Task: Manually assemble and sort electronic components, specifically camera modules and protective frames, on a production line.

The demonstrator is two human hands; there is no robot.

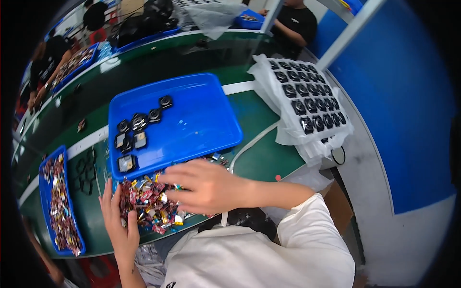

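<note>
A heap of small electronic parts (148, 204), red, gold, silver and blue, lies on the green table close in front of me. My left hand (120, 222) stands along the heap's left side with its fingers stretched up and apart. From the right, my right hand (206, 186) reaches over the heap, its fingers extended and partly over the small parts. I see nothing held in either hand. Just beyond is a wide blue tray (201, 122) with several black square modules (139, 122) with round centres, some showing pale faces, at its left side.
A narrow blue tray (42, 192) of similar parts sits at the left, beside black frames (85, 175). At the right, rows of black modules (308, 103) rest on white wrapping (283, 127). A white strap (254, 140) crosses the table. Other people work beyond the table.
</note>
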